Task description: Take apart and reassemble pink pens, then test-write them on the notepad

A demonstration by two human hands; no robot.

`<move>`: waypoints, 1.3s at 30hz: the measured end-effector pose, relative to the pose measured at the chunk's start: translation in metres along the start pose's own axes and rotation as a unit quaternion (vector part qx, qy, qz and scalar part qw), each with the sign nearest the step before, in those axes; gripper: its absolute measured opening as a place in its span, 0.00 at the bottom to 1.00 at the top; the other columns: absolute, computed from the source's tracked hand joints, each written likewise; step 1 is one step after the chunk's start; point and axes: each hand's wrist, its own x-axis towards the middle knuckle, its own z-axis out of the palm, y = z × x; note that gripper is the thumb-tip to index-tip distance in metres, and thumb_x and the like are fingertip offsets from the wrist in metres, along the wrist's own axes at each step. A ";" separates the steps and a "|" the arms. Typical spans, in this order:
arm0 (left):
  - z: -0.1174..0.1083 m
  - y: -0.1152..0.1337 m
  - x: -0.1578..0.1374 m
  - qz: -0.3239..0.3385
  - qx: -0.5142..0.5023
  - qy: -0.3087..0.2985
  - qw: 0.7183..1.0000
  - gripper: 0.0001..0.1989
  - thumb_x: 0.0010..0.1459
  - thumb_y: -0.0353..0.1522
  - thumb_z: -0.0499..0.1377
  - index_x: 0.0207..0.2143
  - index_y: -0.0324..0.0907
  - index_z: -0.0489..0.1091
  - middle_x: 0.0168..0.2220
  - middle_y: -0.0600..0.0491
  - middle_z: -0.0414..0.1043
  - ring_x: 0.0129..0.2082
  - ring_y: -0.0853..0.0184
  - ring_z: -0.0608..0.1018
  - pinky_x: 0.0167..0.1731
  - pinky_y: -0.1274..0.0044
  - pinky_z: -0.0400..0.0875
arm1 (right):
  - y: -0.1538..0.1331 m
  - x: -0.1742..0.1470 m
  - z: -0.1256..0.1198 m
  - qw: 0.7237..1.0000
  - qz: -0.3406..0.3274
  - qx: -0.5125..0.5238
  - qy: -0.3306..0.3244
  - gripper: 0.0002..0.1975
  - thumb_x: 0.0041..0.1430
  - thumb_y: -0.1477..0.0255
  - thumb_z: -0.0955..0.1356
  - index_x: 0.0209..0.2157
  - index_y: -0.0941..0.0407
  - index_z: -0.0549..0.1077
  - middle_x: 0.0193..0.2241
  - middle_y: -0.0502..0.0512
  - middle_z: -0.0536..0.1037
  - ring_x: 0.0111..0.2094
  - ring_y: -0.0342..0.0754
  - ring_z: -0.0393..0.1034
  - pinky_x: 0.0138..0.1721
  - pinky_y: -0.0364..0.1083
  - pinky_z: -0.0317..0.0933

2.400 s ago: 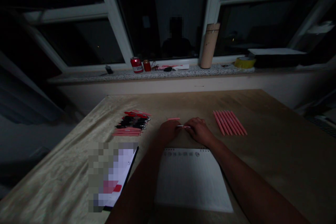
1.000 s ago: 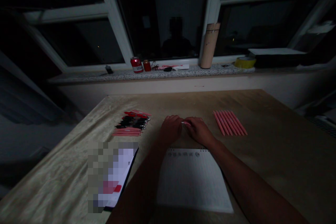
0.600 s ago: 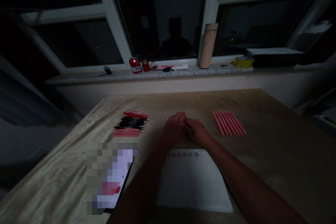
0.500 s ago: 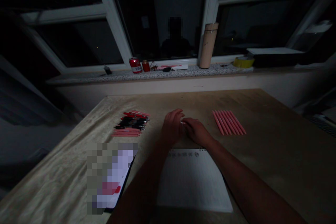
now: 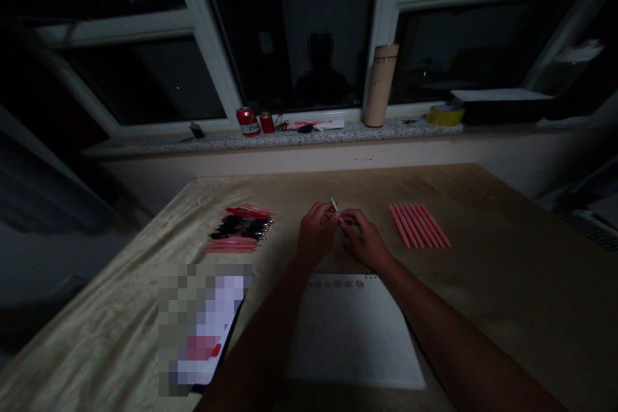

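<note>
My left hand (image 5: 315, 233) and my right hand (image 5: 363, 239) meet over the table just beyond the notepad. Fingers of both are closed in a pinch around a slim white pen part (image 5: 334, 205), whose pale tip points up and away; its lower end is mostly hidden by the fingertips. To the right lies a neat row of pink pens (image 5: 420, 225), side by side. On the left is a group of black pens (image 5: 244, 226), with red and pink pens at its far side and more pink pens at its near side.
A spiral notepad (image 5: 357, 335) lies below my forearms. Left of it rests a phone (image 5: 212, 335), partly blurred out. On the windowsill (image 5: 217, 141) stand a red can (image 5: 248, 122), a small red jar (image 5: 266, 121), a tan flask (image 5: 381, 87) and a yellow tape roll (image 5: 445, 116).
My hands have turned and their fingers have shifted, so the white pen part now sticks up between them; before, it was mostly covered. The pens on both sides have stayed put.
</note>
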 end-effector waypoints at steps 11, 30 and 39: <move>0.005 -0.025 -0.012 -0.031 -0.023 -0.001 0.999 0.14 0.60 0.36 0.51 0.43 0.38 0.69 0.39 0.48 0.71 0.37 0.69 0.75 0.38 0.77 0.69 | 0.012 0.001 0.000 1.000 0.024 0.016 0.004 0.11 0.60 0.68 0.63 0.44 0.54 0.68 0.39 0.57 0.78 0.39 0.48 0.74 0.41 0.48 0.66; 0.009 -0.028 -0.016 -0.049 -0.064 -0.151 0.985 0.16 0.60 0.37 0.51 0.46 0.40 0.69 0.37 0.50 0.76 0.36 0.67 0.77 0.41 0.77 0.69 | 0.006 0.001 0.000 0.997 0.018 0.047 0.057 0.13 0.60 0.68 0.65 0.47 0.53 0.67 0.39 0.57 0.77 0.42 0.49 0.73 0.44 0.49 0.66; 0.013 -0.034 -0.018 -0.068 -0.132 -0.205 0.967 0.23 0.57 0.39 0.55 0.53 0.38 0.64 0.37 0.49 0.76 0.36 0.66 0.77 0.39 0.77 0.68 | 0.005 0.001 -0.001 0.998 0.024 0.049 0.042 0.14 0.62 0.68 0.62 0.50 0.53 0.65 0.43 0.59 0.77 0.44 0.49 0.72 0.46 0.49 0.65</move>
